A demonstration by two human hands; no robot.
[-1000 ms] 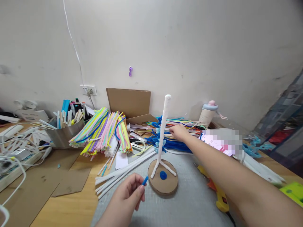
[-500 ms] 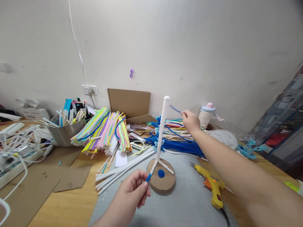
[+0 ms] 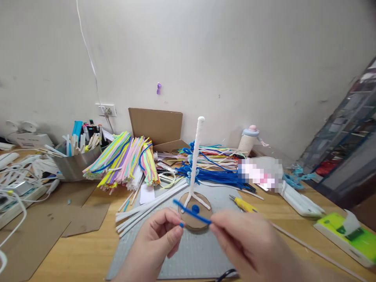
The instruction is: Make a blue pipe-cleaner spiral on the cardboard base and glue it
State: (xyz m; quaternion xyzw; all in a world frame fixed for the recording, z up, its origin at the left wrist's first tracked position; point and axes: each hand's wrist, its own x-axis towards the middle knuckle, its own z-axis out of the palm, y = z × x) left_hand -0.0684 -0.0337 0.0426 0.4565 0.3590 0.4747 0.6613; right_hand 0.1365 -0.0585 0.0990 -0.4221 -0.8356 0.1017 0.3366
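My left hand (image 3: 160, 239) is pinched closed on a short blue pipe cleaner, of which only the tip (image 3: 181, 225) pokes out between thumb and finger. Slightly blurred, my right hand (image 3: 249, 239) grips one end of a longer blue pipe cleaner (image 3: 192, 212), which points left above the left fingertips. Just behind both hands stands a round cardboard base (image 3: 202, 223) carrying a blue coil (image 3: 195, 209). From it rises a white fuzzy-wrapped post (image 3: 196, 152) with forked feet. Blue curled pieces (image 3: 194, 176) appear beside the post; whether they are attached cannot be told.
Bundles of coloured pipe cleaners (image 3: 126, 160) and blue ones (image 3: 217, 176) lie behind. White strips (image 3: 152, 205) cross the grey mat (image 3: 188, 254). A yellow glue gun (image 3: 245, 204) is partly hidden by my right hand. A green box (image 3: 349, 239) sits at right.
My right hand has come down and toward me, bringing its blue pipe cleaner from beside the post's top to near my left hand. The view has shifted right, bringing the green box further in.
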